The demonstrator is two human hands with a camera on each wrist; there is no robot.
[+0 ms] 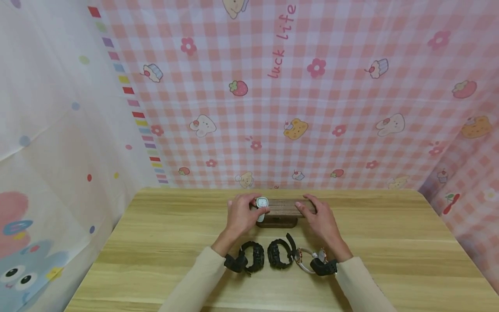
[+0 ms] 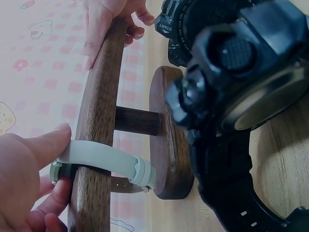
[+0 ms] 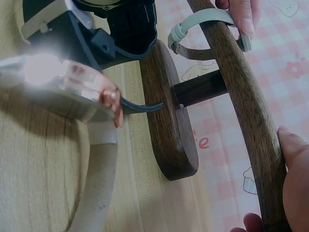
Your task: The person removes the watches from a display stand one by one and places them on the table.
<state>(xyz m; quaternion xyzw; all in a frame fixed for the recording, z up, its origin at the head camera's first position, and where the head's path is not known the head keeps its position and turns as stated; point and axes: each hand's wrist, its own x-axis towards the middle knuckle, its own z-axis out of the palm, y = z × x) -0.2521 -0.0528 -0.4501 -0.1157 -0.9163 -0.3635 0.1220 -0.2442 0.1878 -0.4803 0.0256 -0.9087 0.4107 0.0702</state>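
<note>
A dark wooden watch stand has a horizontal bar point(image 1: 282, 207) on a short post point(image 2: 137, 120) above an oval base point(image 1: 277, 223). A mint-green wristwatch point(image 1: 262, 202) hangs round the bar near its left end, its strap point(image 2: 99, 153) looped over the wood. My left hand point(image 1: 241, 213) pinches the watch at its square case between thumb and fingers. At the bar's other end, my right hand point(image 1: 320, 216) grips the wood, thumb on the near side and fingers round the far side.
Two black sports watches point(image 1: 256, 255) point(image 1: 274, 255) stand on the wooden table point(image 1: 156, 260) in front of the stand. Beside them on the right is a white-strapped watch with rose-gold parts point(image 1: 305, 261). A pink checked cloth point(image 1: 265, 108) hangs behind the table.
</note>
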